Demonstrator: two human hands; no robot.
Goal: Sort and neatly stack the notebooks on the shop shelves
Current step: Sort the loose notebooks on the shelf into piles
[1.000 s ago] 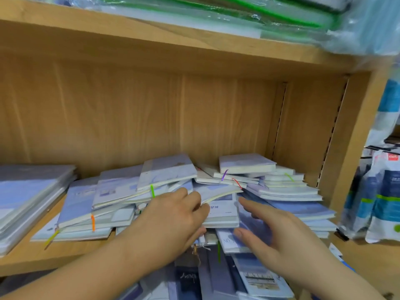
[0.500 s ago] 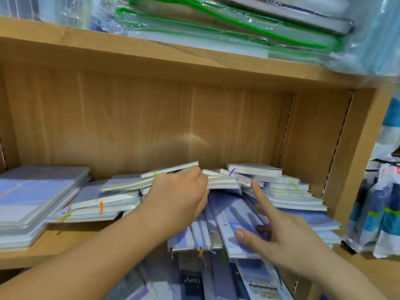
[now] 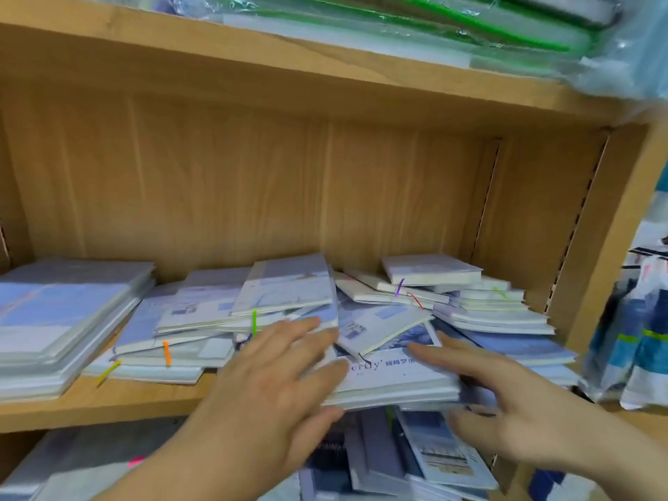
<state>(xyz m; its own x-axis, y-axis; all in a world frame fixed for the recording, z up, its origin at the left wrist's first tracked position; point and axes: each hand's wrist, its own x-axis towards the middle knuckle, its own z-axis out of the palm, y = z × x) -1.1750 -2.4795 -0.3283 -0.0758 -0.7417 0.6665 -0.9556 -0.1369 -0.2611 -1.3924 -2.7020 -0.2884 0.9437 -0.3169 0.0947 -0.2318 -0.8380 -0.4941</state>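
The left hand [image 3: 274, 385] lies with fingers spread and straight on the near left edge of a small stack of notebooks [image 3: 397, 377], its thumb at the stack's near edge. The right hand [image 3: 513, 410], also spread, touches the stack's right end with straight fingers. The stack sits at the near edge of the wooden shelf [image 3: 108, 403], in front of a loose heap of notebooks [image 3: 289, 287]. A tidy pile [image 3: 54, 320] stands far left.

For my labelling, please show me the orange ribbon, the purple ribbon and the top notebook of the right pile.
orange ribbon [image 3: 166, 352]: head view, middle of the strip.
purple ribbon [image 3: 398, 287]: head view, middle of the strip.
top notebook of the right pile [image 3: 430, 269]: head view, centre of its cover.
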